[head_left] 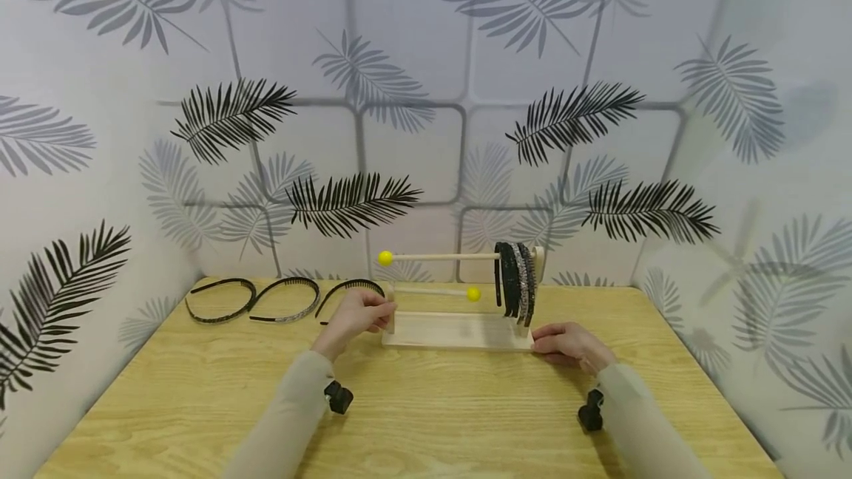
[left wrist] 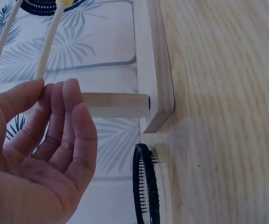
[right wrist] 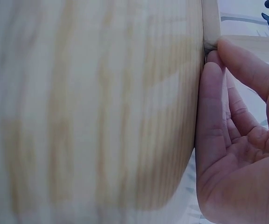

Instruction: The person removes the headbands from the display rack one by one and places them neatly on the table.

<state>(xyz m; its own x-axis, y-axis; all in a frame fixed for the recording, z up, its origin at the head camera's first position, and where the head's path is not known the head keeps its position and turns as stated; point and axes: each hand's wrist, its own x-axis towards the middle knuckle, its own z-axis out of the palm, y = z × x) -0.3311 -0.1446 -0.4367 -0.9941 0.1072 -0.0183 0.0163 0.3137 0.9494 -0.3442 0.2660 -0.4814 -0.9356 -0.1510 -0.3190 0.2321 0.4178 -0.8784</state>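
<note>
At centre, the rack (head_left: 459, 333) is pale cream, its balls (head_left: 385, 259) yellow; headbands (head_left: 511, 279) right of centre are black and speckled silver. The whitish wall (head_left: 413, 72) above bears grey and black leaf patterns.

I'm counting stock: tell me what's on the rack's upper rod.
Headbands, black and glittery silver, hang bunched toward the right end of the upper rod; a yellow ball caps its left. The headbands hide that stretch of rod and overlap, so their exact count cannot be told.
</note>
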